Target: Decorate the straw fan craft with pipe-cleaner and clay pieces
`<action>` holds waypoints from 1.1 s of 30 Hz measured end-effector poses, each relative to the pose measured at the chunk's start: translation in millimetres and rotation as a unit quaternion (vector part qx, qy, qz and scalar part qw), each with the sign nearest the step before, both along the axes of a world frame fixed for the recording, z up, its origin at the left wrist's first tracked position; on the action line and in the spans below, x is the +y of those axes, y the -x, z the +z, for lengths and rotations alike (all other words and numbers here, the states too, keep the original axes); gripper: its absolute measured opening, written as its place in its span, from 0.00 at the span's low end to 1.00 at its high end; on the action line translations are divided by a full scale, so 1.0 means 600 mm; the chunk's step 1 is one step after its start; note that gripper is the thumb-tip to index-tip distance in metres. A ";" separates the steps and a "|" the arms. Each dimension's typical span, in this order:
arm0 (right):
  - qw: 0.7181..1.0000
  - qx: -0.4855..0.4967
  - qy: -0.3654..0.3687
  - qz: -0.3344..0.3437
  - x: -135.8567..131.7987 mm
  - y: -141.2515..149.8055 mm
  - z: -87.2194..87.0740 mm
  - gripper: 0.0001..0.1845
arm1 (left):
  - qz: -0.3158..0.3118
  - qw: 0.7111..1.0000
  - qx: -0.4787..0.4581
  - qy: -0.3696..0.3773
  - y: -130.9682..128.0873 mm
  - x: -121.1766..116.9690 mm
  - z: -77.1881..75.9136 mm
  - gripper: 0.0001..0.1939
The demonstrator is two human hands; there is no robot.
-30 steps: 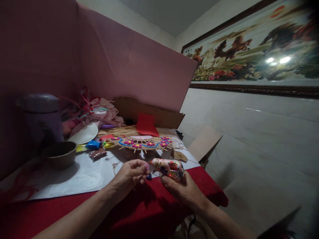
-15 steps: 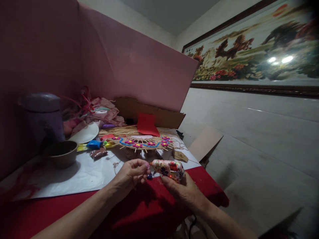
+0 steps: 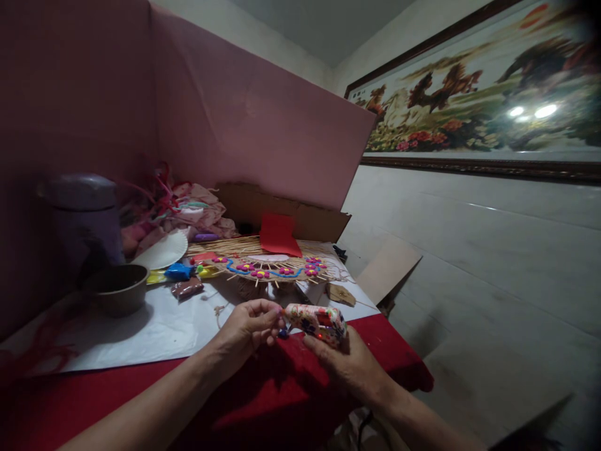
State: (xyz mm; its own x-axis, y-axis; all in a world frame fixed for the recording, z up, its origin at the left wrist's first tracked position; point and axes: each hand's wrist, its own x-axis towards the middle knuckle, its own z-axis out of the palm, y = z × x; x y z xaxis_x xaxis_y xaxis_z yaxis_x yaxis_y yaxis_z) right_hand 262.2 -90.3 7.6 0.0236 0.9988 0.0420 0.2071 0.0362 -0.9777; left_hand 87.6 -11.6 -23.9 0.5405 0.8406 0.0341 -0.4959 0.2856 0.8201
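My right hand (image 3: 345,357) grips a flower-patterned glue gun (image 3: 317,322) with a small red light on its body. The gun's orange-tipped nozzle points left and meets the fingertips of my left hand (image 3: 251,322). Pinched there is a small pinkish-purple piece (image 3: 278,311), mostly hidden by the fingers; its kind is not clear. A small dark blue thing (image 3: 283,333) shows just below these fingertips. Behind both hands stands a brown fan-shaped piece (image 3: 277,270) with thin sticks along its edge, decorated with magenta and yellow flowers and a wavy blue line.
On the left are a dark bowl (image 3: 119,291), a lidded purple container (image 3: 87,219), a white fluted paper plate (image 3: 164,249) and coloured clay packets (image 3: 178,271). Thin sticks (image 3: 225,247) and red paper (image 3: 280,235) lie behind. Red cloth (image 3: 389,354) covers the table's front edge.
The glue gun's nozzle has come slightly closer to my left fingertips, and the pinkish piece is less visible. Otherwise the view has only shifted a little.
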 end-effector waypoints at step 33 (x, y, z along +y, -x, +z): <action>0.995 -0.031 -0.090 -0.030 0.016 -0.037 0.014 0.20 | -0.003 1.000 0.001 0.025 0.001 -0.001 0.003 0.09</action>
